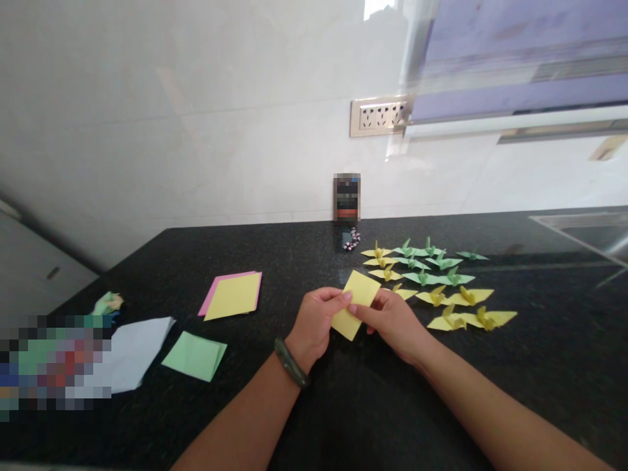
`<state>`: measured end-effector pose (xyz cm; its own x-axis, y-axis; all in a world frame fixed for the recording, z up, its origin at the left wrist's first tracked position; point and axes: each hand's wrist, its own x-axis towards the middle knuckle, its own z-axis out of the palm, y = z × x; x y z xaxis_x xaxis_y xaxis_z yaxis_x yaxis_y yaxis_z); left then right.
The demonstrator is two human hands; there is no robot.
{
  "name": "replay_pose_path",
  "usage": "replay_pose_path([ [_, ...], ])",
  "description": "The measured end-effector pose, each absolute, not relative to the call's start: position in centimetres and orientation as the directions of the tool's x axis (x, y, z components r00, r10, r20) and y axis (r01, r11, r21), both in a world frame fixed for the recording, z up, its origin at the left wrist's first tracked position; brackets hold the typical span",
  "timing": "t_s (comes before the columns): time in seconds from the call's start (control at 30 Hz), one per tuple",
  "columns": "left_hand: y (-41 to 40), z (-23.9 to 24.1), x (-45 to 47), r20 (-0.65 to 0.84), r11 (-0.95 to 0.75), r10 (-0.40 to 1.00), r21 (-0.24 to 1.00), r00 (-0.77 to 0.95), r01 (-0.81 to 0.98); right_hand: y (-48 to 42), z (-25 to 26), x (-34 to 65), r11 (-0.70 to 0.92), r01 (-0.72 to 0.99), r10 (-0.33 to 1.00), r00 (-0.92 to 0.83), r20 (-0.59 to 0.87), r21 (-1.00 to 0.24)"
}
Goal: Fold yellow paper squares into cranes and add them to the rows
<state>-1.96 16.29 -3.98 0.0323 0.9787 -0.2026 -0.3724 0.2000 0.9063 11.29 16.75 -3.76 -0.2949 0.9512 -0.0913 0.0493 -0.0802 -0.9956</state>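
A folded yellow paper [357, 302] is held just above the black counter [343, 418] between both hands. My left hand [314, 324], with a dark bracelet at the wrist, pinches its left edge. My right hand [395, 320] pinches its right edge with fingers curled. Just beyond the hands lie several folded paper cranes, yellow ones [468, 318] nearer and green ones [432, 261] farther back.
A stack of yellow and pink paper sheets [233, 296] lies to the left. A green sheet [195, 356] and a pale blue sheet [135, 350] lie farther left. A small dark device [347, 197] leans on the white wall below a socket strip [380, 116]. A sink edge [583, 229] is at right.
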Motion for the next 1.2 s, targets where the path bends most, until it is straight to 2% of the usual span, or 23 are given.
replay_pose_path([
  [0.23,16.3,-4.1,-2.0,-0.201,0.182,0.98,0.916,-0.016,-0.357,16.6,-4.0,10.9,-0.126,0.001,0.971,-0.205,-0.123,-0.992],
  [0.47,16.6,-3.7,-2.7,-0.186,0.143,0.977,0.937,-0.109,-0.32,16.7,-4.3,10.8,-0.099,-0.002,0.991,-0.094,-0.099,-0.995],
  [0.7,16.5,-3.9,-2.4,-0.18,0.164,0.984,0.916,-0.009,-0.367,16.8,-4.7,11.2,0.015,0.008,1.0,-0.021,0.015,-1.0],
  [0.8,16.4,-3.9,-2.3,-0.204,0.212,0.977,0.939,0.059,-0.27,17.0,-4.7,11.6,0.093,0.081,0.995,0.031,0.096,-0.992],
  [0.87,16.5,-4.0,-2.4,-0.195,0.206,0.978,0.961,0.073,-0.186,17.1,-4.6,11.9,0.163,0.191,0.984,0.039,0.173,-0.968],
  [0.93,16.5,-3.9,-2.6,-0.078,0.076,0.997,0.994,-0.017,-0.083,17.1,-4.3,12.1,0.26,0.34,0.961,0.003,0.277,-0.904],
  [0.97,16.6,-3.8,-2.7,0.036,-0.035,0.995,0.999,-0.089,0.011,17.0,-4.1,12.2,0.322,0.416,0.941,-0.044,0.335,-0.85],
  [1.03,16.5,-3.4,-3.0,0.33,-0.269,0.929,0.912,-0.165,0.309,16.9,-3.9,12.2,0.461,0.534,0.882,-0.183,0.435,-0.709],
  [1.1,16.2,-2.8,-3.3,0.53,-0.464,0.845,0.66,0.071,0.591,16.7,-3.7,12.1,0.575,0.59,0.812,-0.331,0.48,-0.567],
  [1.13,16.0,-2.6,-3.4,0.554,-0.531,0.807,0.53,0.203,0.661,16.6,-3.7,12.1,0.611,0.606,0.785,-0.386,0.484,-0.509],
  [1.2,15.7,-2.1,-3.5,0.522,-0.576,0.778,0.373,0.349,0.727,16.5,-3.6,12.1,0.644,0.634,0.756,-0.445,0.48,-0.427],
])
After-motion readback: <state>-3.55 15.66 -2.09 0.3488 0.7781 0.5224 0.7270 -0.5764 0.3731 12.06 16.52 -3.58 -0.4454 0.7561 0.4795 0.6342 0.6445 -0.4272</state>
